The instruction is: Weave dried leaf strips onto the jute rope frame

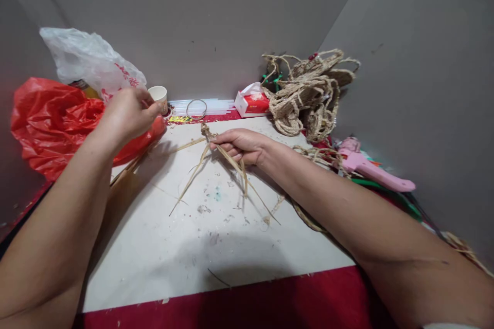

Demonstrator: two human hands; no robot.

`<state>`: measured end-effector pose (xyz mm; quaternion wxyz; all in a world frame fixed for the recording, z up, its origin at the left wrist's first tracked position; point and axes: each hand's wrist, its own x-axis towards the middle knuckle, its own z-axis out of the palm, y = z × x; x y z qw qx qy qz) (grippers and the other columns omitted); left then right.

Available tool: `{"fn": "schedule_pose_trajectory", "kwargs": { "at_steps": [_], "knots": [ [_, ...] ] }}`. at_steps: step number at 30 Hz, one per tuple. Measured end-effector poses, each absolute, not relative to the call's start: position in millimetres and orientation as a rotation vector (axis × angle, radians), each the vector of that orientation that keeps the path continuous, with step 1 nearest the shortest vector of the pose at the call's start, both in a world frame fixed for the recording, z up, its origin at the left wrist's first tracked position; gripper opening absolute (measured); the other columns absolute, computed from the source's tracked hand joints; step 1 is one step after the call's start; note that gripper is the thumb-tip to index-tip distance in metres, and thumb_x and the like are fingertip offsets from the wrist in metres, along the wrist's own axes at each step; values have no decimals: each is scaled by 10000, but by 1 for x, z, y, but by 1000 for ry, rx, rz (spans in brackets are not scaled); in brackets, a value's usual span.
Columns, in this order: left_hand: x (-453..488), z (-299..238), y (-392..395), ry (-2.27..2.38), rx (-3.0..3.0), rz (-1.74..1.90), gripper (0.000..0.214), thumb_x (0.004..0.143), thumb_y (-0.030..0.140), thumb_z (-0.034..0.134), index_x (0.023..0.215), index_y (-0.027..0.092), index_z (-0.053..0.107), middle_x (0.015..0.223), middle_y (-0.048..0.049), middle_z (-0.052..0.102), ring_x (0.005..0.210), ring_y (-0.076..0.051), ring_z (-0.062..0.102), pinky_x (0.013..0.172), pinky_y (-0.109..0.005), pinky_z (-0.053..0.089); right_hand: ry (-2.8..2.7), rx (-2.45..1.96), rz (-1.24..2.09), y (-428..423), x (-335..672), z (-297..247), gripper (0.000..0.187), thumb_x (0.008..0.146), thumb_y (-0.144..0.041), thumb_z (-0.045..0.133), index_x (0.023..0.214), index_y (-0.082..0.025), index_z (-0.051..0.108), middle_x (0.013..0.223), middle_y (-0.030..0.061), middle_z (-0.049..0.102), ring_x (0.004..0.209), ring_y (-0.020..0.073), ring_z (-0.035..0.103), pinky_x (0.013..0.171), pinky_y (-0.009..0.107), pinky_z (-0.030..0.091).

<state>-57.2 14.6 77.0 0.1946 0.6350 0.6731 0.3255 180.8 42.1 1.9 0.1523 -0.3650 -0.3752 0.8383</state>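
My right hand [245, 146] is closed over the white board, its thumb and fingers gripping a small bundle of straw strands [229, 157]. A short knotted or braided end [206, 129] sticks out beyond the thumb. Several loose ends fan out below and to the left of the fingers. My left hand [129, 113] is raised at the left, in front of the plastic bags, with thumb and fingers pinched together close to a paper cup [158, 96]. Whatever is between those fingertips, if anything, is too small to make out.
A red plastic bag [54, 123] and a white plastic bag [90, 56] lie at left. Clear sticks [216, 107] and a tissue pack [251, 103] line the back. Braided straw coils [309, 92] and a pink glue gun [374, 169] sit at right. Scraps dot the white board [173, 262].
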Motion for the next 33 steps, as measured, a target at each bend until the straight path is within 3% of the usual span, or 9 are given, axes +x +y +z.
{"fn": "schedule_pose_trajectory", "kwargs": {
  "at_steps": [4, 9, 12, 15, 20, 25, 33],
  "knots": [
    [-12, 45, 11, 1475, 1624, 942, 147, 808, 250, 555, 796, 115, 613, 744, -68, 652, 622, -120, 595, 627, -241, 469, -1116, -973, 2396, 43, 181, 1, 155, 891, -147, 438, 757, -108, 506, 457, -112, 213, 344, 22, 89, 272, 100, 138],
    [24, 11, 3, 1138, 1141, 741, 208, 835, 154, 445, 651, 125, 538, 566, -27, 551, 464, -79, 487, 518, -214, 421, -1239, -948, 2321, 39, 180, 6, 180, 872, -137, 447, 706, -103, 507, 452, -111, 211, 349, 15, 97, 288, 100, 122],
    [22, 11, 1, 1149, 1101, 727, 207, 815, 132, 464, 617, 131, 524, 458, 43, 393, 359, -38, 301, 383, -169, 231, -1357, -972, 2262, 37, 183, 9, 124, 849, -131, 480, 756, -90, 551, 455, -113, 213, 346, 13, 113, 303, 103, 123],
    [17, 17, 1, 1250, 1243, 690, 230, 814, 123, 473, 604, 114, 566, 425, 70, 285, 347, -25, 192, 368, -190, 105, -1571, -1056, 2111, 36, 186, 9, 112, 836, -155, 516, 771, -95, 585, 440, -101, 256, 338, 21, 157, 319, 130, 130],
    [13, 16, 2, 1271, 1364, 561, 259, 848, 207, 471, 691, 106, 650, 448, 63, 298, 340, -32, 200, 364, -226, 102, -2025, -1242, 1662, 30, 185, 12, 129, 810, -204, 558, 758, -113, 634, 404, -87, 312, 339, 41, 207, 354, 192, 140],
    [12, 6, 3, 1190, 1303, 550, 219, 849, 216, 512, 650, 138, 559, 455, 70, 315, 342, -30, 220, 364, -216, 114, -2354, -1346, 1199, 23, 183, 20, 146, 783, -185, 534, 731, -116, 652, 501, -51, 449, 437, 56, 314, 456, 208, 253],
    [19, 6, -1, 1260, 1250, 594, 263, 849, 181, 493, 590, 138, 505, 419, 71, 315, 333, -24, 216, 368, -205, 101, -2623, -1434, 862, 16, 185, 36, 190, 769, -199, 470, 715, -123, 636, 557, -7, 500, 504, 95, 409, 503, 225, 287]
  ]
}}
